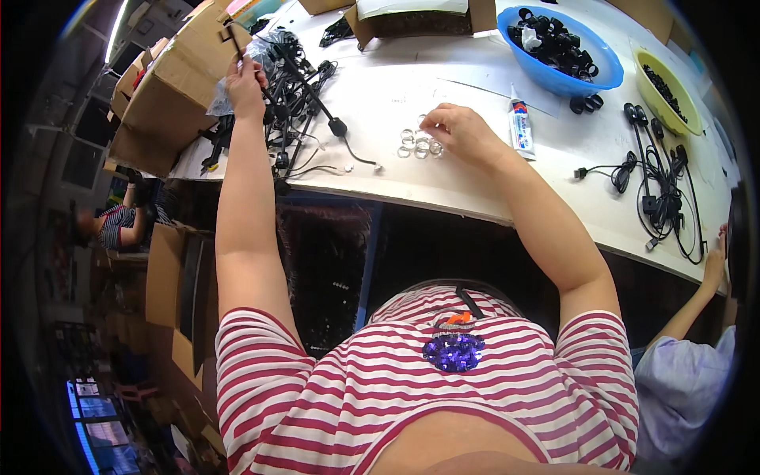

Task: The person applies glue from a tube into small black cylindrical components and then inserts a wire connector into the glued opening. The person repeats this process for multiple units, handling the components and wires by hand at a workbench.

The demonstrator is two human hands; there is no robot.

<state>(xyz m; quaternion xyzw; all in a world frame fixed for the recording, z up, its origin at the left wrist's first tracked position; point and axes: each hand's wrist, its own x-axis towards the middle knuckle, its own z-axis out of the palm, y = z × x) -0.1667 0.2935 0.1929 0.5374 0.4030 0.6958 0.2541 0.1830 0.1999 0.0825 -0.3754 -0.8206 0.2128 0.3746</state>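
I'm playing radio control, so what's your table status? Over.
Left hand: holding a thin black piece. Right hand: at the clear rings. Tangled black cables beside left hand; white-and-blue tube near right hand.

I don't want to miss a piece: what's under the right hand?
Clear rings lie on the white table at the edge of the right hand, at least one partly hidden. Anything directly beneath the hand is covered and can't be seen.
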